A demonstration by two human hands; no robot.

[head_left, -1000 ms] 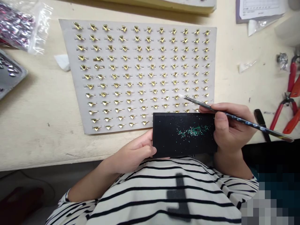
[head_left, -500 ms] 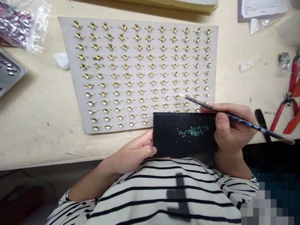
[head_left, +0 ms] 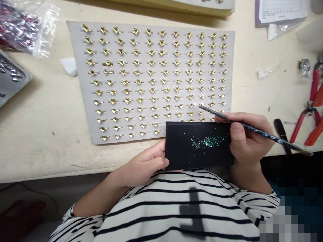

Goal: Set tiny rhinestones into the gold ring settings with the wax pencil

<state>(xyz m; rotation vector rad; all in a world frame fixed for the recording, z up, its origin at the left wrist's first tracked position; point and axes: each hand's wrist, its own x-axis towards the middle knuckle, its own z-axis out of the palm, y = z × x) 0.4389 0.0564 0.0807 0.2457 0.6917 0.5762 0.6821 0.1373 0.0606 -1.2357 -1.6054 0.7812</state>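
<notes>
My left hand (head_left: 148, 161) grips the left end of a flat black tray (head_left: 179, 151), thumb on top and fingers underneath. Tiny green and white rhinestones (head_left: 209, 142) lie scattered across the tray's middle. At the tray's right end, my right hand (head_left: 248, 137) is closed around a thin dark brush (head_left: 259, 131) with a pale tip. That tip points up and left, over the lower right of a grey foam board (head_left: 85, 111). Rows of gold-coloured rings (head_left: 138, 81) with triangular tops stand in slits in the board. The tray covers part of the board's lower right edge.
Red-handled pliers (head_left: 300, 124) and a black tool (head_left: 282, 134) lie at the right. A plastic bag of shiny pieces (head_left: 22, 27) and a grey tray (head_left: 12, 79) sit at the left. Another foam board (head_left: 176, 5) and a paper pad (head_left: 282, 10) are at the back.
The view has shifted slightly, so the ring board sits a little lower and further right. Both hands keep their hold on the tray and brush; the brush has moved slightly left in the picture.
</notes>
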